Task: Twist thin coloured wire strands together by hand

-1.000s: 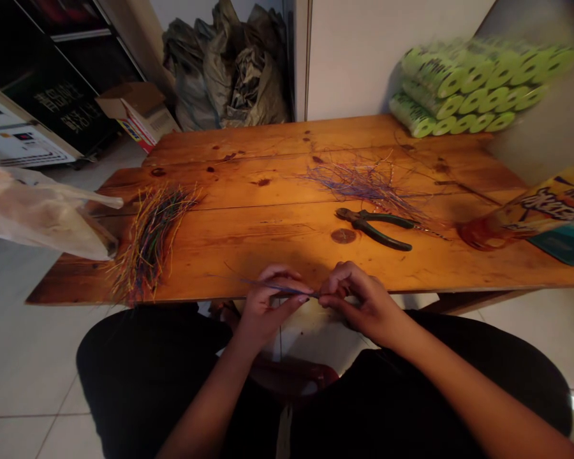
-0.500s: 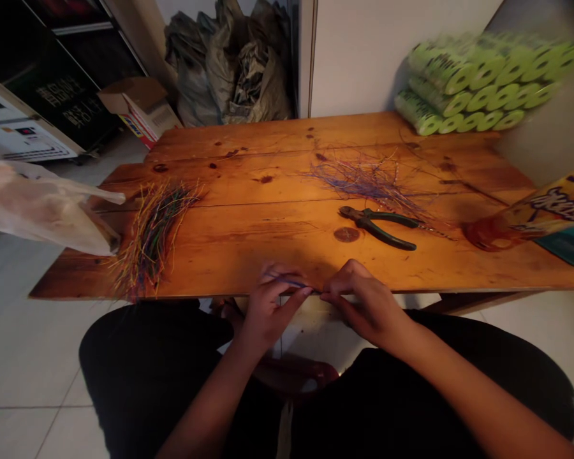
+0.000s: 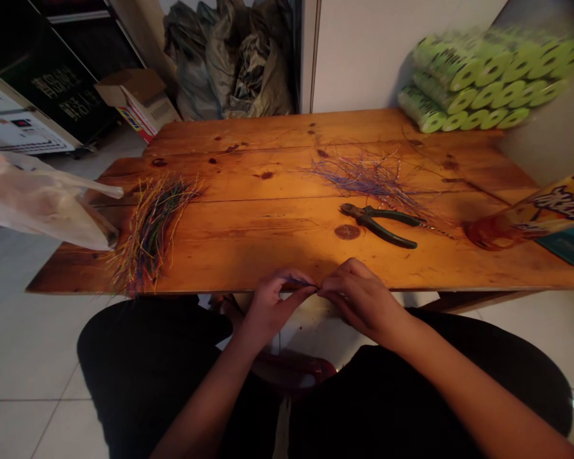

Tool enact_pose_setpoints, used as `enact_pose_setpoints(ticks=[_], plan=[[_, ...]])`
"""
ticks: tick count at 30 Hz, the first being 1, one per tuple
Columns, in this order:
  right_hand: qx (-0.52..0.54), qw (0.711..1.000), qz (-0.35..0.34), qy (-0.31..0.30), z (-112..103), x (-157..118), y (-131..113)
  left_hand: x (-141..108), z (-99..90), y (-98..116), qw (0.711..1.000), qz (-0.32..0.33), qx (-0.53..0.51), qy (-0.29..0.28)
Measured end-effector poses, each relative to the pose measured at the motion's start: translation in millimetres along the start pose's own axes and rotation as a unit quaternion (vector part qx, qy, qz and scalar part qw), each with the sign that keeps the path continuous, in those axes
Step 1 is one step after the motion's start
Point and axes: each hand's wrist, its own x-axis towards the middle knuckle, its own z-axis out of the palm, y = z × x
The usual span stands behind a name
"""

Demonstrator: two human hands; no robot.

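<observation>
My left hand (image 3: 275,303) pinches a thin bluish wire (image 3: 300,281) at the table's front edge. Close beside it, the fingertips of my right hand (image 3: 356,293) are pressed together at the wire's right end, nearly touching the left fingertips. Beyond the right hand, cutters with dark green handles (image 3: 387,233) lie with handles spread. A loose pile of blue and purplish wires (image 3: 363,178) is behind the cutters. On the left of the table rests a bundle of yellow, green and red wires (image 3: 155,233).
On the wooden table (image 3: 249,242), a plastic bag (image 3: 43,201) hangs over the left end. An orange-labelled bottle (image 3: 530,213) lies at the right, by a teal object (image 3: 569,245). Green-wrapped rolls (image 3: 483,89) are stacked at the back right. Grey sacks (image 3: 234,64) stand behind.
Both hands have drawn closer together at the fingertips, and less of the wire shows between them. The view has shifted slightly.
</observation>
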Motion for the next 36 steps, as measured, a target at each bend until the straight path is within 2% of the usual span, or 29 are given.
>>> enact_pose_setpoints(ticks=[3, 5, 9, 12, 15, 25, 33, 36], plan=[[0.101, 0.99, 0.097, 0.018, 0.0, 2.6, 0.2, -1.8, 2.0, -3.5, 0.998, -0.012, -0.062, 0.026], [0.19, 0.965, 0.179, 0.003, -1.2, 4.6, 1.4, -2.8, 1.9, -4.0, 0.996, -0.004, -0.081, 0.03], [0.36, 0.887, 0.284, -0.062, -5.2, 7.3, 4.3, -4.0, -0.2, -2.2, 0.996, 0.017, -0.087, 0.033], [0.464, 0.816, 0.336, -0.075, -5.4, 7.2, 5.8, -4.2, -1.4, -1.2, 0.996, 0.03, -0.076, 0.043], [0.514, 0.777, 0.356, -0.074, -2.0, 6.0, 7.6, -4.0, -1.8, -1.2, 0.997, 0.039, -0.047, 0.046], [0.549, 0.756, 0.349, -0.077, 4.7, 2.3, 13.3, -4.8, -1.9, 0.5, 0.997, 0.052, -0.003, 0.049], [0.586, 0.723, 0.356, -0.088, 6.9, 2.7, 13.2, -5.6, -0.1, 1.5, 0.998, 0.048, -0.01, 0.05], [0.574, 0.726, 0.369, -0.084, 6.3, 4.0, 11.8, -6.2, 1.7, 5.0, 0.998, 0.041, 0.005, 0.048]])
